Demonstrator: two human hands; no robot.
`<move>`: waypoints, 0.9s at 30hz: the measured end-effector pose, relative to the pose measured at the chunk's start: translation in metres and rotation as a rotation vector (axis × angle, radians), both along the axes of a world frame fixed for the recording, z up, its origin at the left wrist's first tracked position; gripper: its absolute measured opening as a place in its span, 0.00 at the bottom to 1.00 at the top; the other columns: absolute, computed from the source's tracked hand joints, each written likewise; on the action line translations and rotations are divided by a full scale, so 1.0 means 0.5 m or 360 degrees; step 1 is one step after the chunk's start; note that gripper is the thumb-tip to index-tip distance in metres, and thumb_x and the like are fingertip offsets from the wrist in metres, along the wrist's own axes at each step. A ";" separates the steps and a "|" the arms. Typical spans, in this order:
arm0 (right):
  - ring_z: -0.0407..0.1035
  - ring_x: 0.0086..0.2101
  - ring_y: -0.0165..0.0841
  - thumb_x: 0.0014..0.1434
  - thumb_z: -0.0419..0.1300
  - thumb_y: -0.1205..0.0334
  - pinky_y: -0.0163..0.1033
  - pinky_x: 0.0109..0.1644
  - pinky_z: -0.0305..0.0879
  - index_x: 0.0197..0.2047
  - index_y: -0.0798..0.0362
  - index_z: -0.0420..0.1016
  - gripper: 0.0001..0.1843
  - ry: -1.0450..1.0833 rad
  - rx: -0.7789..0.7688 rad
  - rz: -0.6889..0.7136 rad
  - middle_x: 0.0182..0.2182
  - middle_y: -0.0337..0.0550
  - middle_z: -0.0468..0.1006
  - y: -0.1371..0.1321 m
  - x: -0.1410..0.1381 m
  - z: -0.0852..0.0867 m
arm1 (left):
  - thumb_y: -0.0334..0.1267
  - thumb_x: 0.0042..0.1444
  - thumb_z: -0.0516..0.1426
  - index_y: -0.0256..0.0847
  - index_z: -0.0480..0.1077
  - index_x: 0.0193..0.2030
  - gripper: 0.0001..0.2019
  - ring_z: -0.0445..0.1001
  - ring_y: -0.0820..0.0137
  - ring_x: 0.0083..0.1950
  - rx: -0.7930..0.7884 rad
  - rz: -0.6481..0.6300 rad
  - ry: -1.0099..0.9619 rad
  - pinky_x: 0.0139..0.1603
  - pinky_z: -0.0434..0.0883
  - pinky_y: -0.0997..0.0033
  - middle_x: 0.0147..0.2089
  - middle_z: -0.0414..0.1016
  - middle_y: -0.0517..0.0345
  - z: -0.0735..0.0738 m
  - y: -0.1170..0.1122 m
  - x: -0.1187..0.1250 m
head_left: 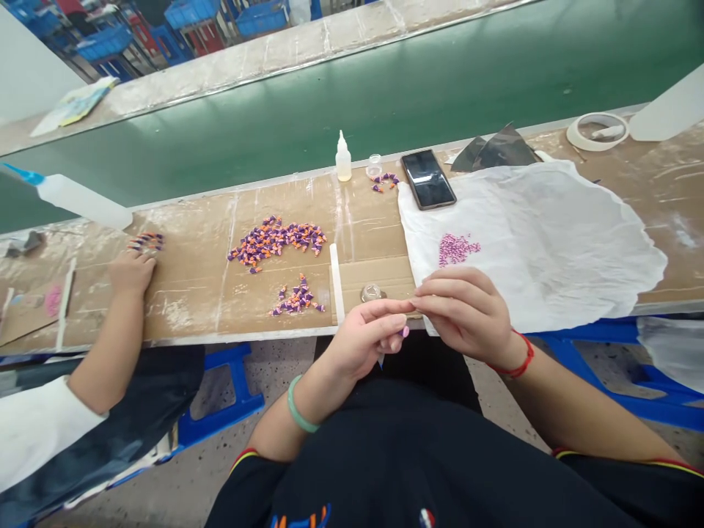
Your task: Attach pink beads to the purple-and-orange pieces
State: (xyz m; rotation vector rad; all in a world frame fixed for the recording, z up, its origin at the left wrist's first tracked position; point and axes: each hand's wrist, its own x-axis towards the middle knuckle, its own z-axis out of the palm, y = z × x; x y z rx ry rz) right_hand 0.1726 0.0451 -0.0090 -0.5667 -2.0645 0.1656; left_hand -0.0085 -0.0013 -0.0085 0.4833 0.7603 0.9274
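Note:
My left hand (363,334) is closed in front of me at the table's near edge, its fingers curled around a small pink-purple piece (405,331) that only partly shows. The fingertips of my right hand (467,308) are pinched together and meet my left index fingertip; whatever lies between them is hidden or too small to name. Just behind my hands, a small clear round dish (372,292) rests on a cardboard piece (357,275). On the white cloth (528,242), beyond my right hand, lies a cluster of tiny pink pieces (457,249).
Purple-and-orange pieces lie in a large pile (275,240) and a smaller pile (298,298). A dropper bottle (343,158), a phone (428,180) and a tape roll (597,132) line the back. At left, a co-worker's hand (132,271) touches a curved row of pieces (147,240).

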 end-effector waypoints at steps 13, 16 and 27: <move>0.68 0.39 0.36 0.63 0.63 0.66 0.43 0.43 0.66 0.37 0.46 0.77 0.04 0.0782 -0.1152 -0.0008 0.34 0.41 0.72 -0.062 -0.085 -0.023 | 0.43 0.64 0.57 0.39 0.73 0.31 0.12 0.66 0.74 0.26 0.1350 0.0643 0.1262 0.28 0.64 0.72 0.27 0.74 0.57 -0.007 -0.007 -0.007; 0.68 0.40 0.34 0.63 0.63 0.64 0.41 0.44 0.65 0.37 0.47 0.77 0.03 0.0884 -0.1391 0.0029 0.36 0.40 0.71 -0.069 -0.095 -0.038 | 0.37 0.65 0.55 0.39 0.72 0.32 0.10 0.66 0.74 0.26 0.1667 0.0738 0.1458 0.29 0.65 0.72 0.26 0.73 0.59 -0.019 -0.004 -0.017; 0.68 0.33 0.31 0.63 0.59 0.64 0.39 0.39 0.66 0.35 0.51 0.74 0.05 0.0686 -0.1465 0.0088 0.31 0.39 0.74 -0.059 -0.097 0.008 | 0.36 0.59 0.57 0.39 0.70 0.29 0.08 0.65 0.75 0.25 0.1165 0.0584 0.1228 0.26 0.63 0.76 0.25 0.70 0.61 -0.002 -0.005 -0.027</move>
